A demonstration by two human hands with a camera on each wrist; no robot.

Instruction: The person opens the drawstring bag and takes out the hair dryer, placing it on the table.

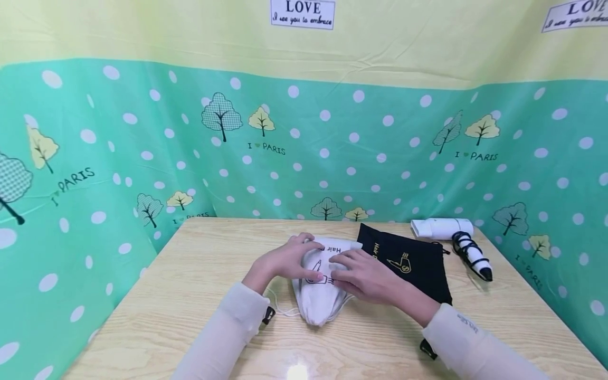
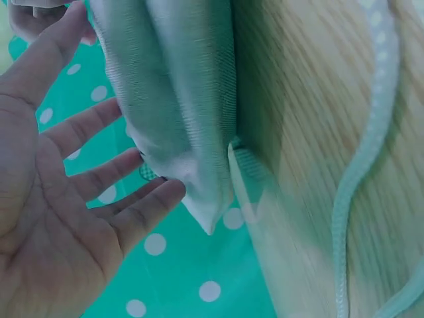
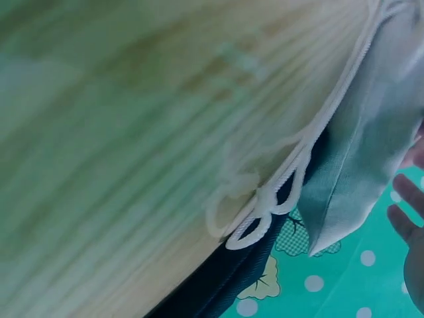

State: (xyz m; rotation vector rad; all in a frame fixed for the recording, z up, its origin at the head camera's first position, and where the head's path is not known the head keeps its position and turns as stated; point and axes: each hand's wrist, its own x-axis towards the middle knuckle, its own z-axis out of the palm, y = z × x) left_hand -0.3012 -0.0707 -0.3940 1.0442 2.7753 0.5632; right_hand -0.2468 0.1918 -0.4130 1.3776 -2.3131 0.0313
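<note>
At the far left, a green curtain [image 1: 157, 126] with pale dots, printed trees and the word PARIS hangs behind the surface [image 1: 214, 253], a wood-grained top. A pale sleeve [image 1: 233, 322] reaches in from the near left, with a small black piece [image 1: 268, 315] just beside its cuff. The left hand [image 1: 287, 258] lies against the left side of a white drawstring bag [image 1: 319, 303], its fingers spread and fairly straight. In the left wrist view the fingertips meet the fabric, and a white cord [image 2: 361, 165] curves over the wood.

The bag sits at the middle of the surface, its wide end far and its gathered, tapering end near. Its dark lettering and hair-dryer drawing appear upside down. The right hand [image 1: 363, 277] rests on the bag's right side with fingers spread. The right wrist view shows a cord knot [image 3: 265, 199] along the bag's edge.

To the right, a black bag [image 1: 423, 269] with gold lettering and a dryer picture lies flat, partly behind the right forearm. Another pale sleeve [image 1: 470, 343] comes from the near right. At the far right lies a white hair dryer [image 1: 448, 228], black cable [image 1: 467, 245] wound round its handle.
</note>
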